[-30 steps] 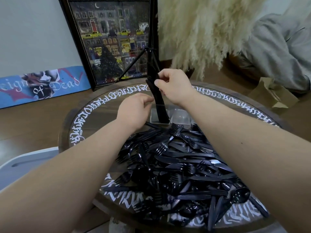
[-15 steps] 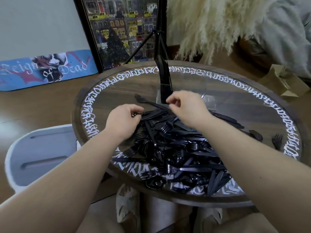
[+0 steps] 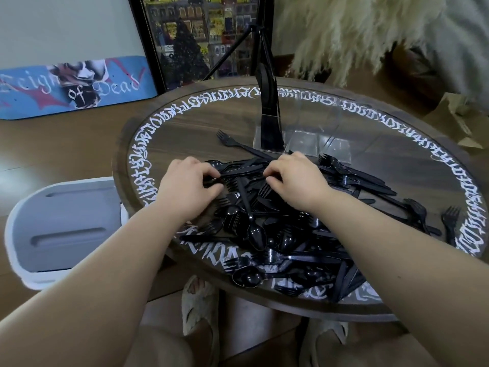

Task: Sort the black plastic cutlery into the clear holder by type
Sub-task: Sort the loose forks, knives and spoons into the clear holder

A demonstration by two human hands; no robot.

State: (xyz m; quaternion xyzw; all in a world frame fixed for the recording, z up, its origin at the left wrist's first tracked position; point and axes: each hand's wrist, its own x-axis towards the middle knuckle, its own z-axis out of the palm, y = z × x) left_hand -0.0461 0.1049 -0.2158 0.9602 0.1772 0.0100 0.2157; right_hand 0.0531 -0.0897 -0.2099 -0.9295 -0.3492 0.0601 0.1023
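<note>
A heap of black plastic cutlery (image 3: 285, 229), forks, spoons and knives mixed, lies on the near half of the round table (image 3: 185, 123). The clear holder (image 3: 317, 144) stands behind the heap, with a bunch of black knives (image 3: 268, 102) upright in its left compartment. My left hand (image 3: 185, 186) has its fingers curled round black pieces at the heap's far left edge. My right hand (image 3: 293, 176) pinches a black piece at the heap's far edge, just in front of the holder. A single fork (image 3: 232, 141) lies to the left of the holder.
Stray forks (image 3: 449, 221) lie near the table's right rim. A white and grey bin lid (image 3: 60, 229) sits on the floor at left. A tripod (image 3: 254, 43), a framed picture (image 3: 198, 41), a skateboard deck (image 3: 74, 86) and pampas grass (image 3: 344, 35) stand behind the table.
My right hand left the knives standing in the holder and came down to the heap. Both hands now grip pieces at its far edge. The camera tilted downward.
</note>
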